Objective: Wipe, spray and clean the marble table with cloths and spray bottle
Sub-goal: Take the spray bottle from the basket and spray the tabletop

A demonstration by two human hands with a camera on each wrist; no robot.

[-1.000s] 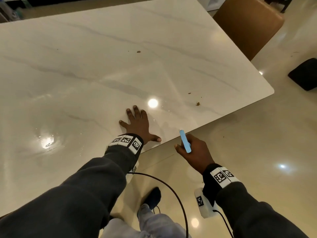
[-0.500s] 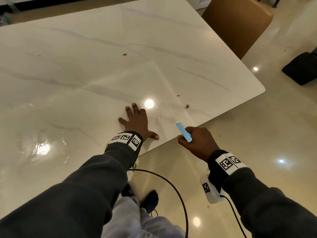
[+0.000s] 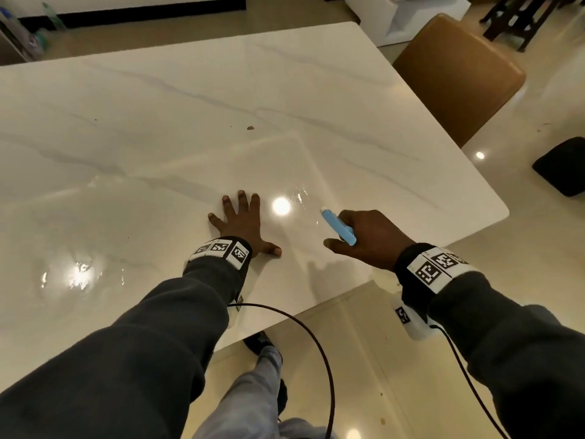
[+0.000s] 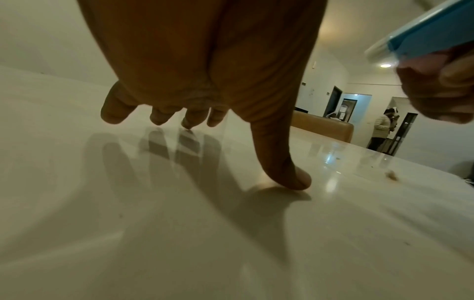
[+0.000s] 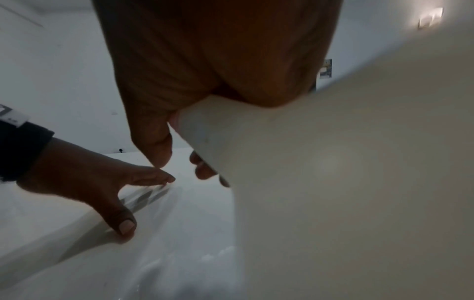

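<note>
The white marble table [image 3: 190,122] fills the head view. My left hand [image 3: 243,223] lies flat on it near the front edge, fingers spread and thumb out; the left wrist view shows the fingertips [image 4: 295,178] touching the glossy top. My right hand [image 3: 370,239] hovers just to its right over the table and grips a spray bottle [image 3: 337,225], whose blue nozzle head points left and away. The bottle's white body [image 5: 333,182] fills the right wrist view. A brown crumb [image 3: 250,128] sits farther back on the table. No cloth shows.
Wet shiny patches [image 3: 76,275] lie on the table at the left and by the light glare. A tan chair [image 3: 456,77] stands at the far right edge, a black object [image 3: 563,166] on the floor beyond. A black cable [image 3: 316,343] loops below my arms.
My right hand has carried the spray bottle from over the floor beside the table edge to above the tabletop, nozzle now tilted leftward. The left hand has stayed flat in place.
</note>
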